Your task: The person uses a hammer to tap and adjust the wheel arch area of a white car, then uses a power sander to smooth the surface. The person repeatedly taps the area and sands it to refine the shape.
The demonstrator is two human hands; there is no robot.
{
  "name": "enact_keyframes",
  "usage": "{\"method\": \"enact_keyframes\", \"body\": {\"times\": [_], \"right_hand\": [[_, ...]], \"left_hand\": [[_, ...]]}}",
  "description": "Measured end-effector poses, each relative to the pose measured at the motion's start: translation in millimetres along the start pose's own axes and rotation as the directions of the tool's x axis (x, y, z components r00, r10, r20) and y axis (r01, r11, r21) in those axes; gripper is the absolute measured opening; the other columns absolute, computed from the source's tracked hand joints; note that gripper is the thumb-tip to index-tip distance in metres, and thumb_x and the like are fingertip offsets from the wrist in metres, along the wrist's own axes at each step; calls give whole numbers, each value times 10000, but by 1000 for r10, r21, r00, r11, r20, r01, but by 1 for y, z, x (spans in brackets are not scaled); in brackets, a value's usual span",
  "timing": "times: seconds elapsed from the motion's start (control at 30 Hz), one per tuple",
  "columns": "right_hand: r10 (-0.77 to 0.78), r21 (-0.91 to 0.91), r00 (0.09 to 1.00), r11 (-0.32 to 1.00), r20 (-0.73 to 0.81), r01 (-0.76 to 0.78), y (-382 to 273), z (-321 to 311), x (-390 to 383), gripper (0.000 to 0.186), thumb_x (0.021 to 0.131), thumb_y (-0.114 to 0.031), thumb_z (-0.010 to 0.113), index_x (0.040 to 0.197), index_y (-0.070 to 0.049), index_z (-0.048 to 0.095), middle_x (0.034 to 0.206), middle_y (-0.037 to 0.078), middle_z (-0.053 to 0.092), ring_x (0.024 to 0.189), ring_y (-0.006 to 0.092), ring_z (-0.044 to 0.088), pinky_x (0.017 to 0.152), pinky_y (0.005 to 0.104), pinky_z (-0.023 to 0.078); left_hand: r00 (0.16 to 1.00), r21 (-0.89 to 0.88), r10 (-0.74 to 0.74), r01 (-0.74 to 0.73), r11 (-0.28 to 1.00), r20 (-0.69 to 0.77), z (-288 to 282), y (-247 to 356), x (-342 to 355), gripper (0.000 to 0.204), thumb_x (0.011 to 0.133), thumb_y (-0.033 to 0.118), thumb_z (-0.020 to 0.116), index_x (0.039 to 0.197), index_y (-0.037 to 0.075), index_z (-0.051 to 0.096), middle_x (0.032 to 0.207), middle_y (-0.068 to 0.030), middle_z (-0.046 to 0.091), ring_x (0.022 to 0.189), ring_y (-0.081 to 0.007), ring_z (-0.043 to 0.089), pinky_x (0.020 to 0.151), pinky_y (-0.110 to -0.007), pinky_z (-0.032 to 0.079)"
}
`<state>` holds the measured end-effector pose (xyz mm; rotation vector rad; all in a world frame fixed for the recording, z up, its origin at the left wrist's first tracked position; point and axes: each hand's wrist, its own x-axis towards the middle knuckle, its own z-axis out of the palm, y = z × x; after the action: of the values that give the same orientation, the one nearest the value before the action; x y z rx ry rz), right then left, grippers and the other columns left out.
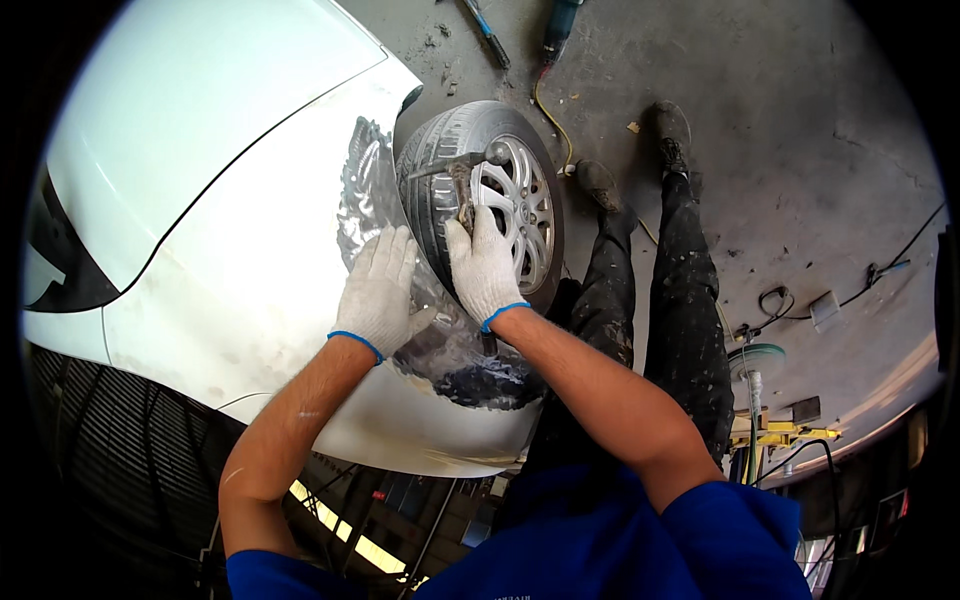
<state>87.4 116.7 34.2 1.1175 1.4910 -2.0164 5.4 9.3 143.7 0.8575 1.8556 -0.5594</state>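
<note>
My left hand (pixel 377 296), in a white knit glove with a blue cuff, lies flat on the sanded bare-metal patch (pixel 368 190) of a white car panel (pixel 255 230), above the wheel arch. Its fingers are stretched out and its thumb points aside. In a matching glove, my right hand (pixel 486 265) is closed round the handle of a hammer (pixel 460 172). The hammer's dark head, with a rounded end, is over the tire, and the handle's butt shows below my wrist. Beside both hands is the car wheel (pixel 530 215) with a silver spoked rim. Part of the dented grey patch is hidden under my hands.
A blue-and-black tool (pixel 487 35) and a teal power tool (pixel 560 25) with a yellow cord (pixel 545 105) lie on the grey floor (pixel 780 130) beyond the wheel. Cables (pixel 785 305), a hose and a yellow metal piece (pixel 785 435) are at the right. My shoes (pixel 668 130) stand beside the wheel.
</note>
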Motion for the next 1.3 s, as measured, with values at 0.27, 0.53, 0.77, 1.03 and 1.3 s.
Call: {"method": "enact_keyframes", "body": {"times": [0.27, 0.53, 0.77, 1.03, 1.3], "right_hand": [[52, -34, 999, 998, 12, -52, -13, 15, 6, 318, 1014, -275, 506, 1128, 22, 480, 869, 354, 655, 876, 536, 642, 770, 605, 501], [136, -82, 991, 987, -11, -136, -19, 21, 3, 328, 1011, -305, 514, 1121, 3, 499, 878, 351, 667, 844, 532, 656, 759, 604, 511], [185, -68, 982, 980, -35, -187, -17, 22, 1, 326, 1005, -282, 507, 1137, 17, 509, 885, 347, 673, 853, 533, 656, 772, 604, 515], [121, -143, 990, 981, -74, -131, -12, -1, 11, 315, 989, -245, 560, 1125, 35, 513, 959, 356, 662, 929, 543, 635, 827, 598, 495], [142, -354, 990, 926, 0, -133, 55, -120, 33, 345, 971, -325, 579, 1087, 0, 590, 1005, 323, 670, 991, 507, 636, 850, 541, 495]], "left_hand": [[1000, -9, 4, -4, 1000, -5, 2, -1, 0, 961, 782, 470, 752, 1469, -104, 403, 1558, -252, 394, 1477, -372, 332, 1224, -473, 248], [1000, -31, 21, -21, 999, -3, 0, 0, 0, 973, 790, 458, 749, 1483, -111, 373, 1538, -250, 416, 1463, -370, 351, 1216, -473, 256], [998, -12, 55, -55, 998, 5, -1, -1, 1, 943, 799, 448, 746, 1481, -98, 391, 1544, -240, 412, 1464, -368, 349, 1214, -468, 260], [998, 75, -28, 32, 997, -60, -11, -34, 31, 905, 819, 487, 718, 1472, -65, 420, 1553, -228, 409, 1474, -367, 337, 1219, -472, 252], [998, 7, 13, -12, 1000, -59, 19, -14, 25, 919, 844, 511, 690, 1469, -102, 412, 1572, -262, 371, 1490, -397, 300, 1252, -472, 205]]}}
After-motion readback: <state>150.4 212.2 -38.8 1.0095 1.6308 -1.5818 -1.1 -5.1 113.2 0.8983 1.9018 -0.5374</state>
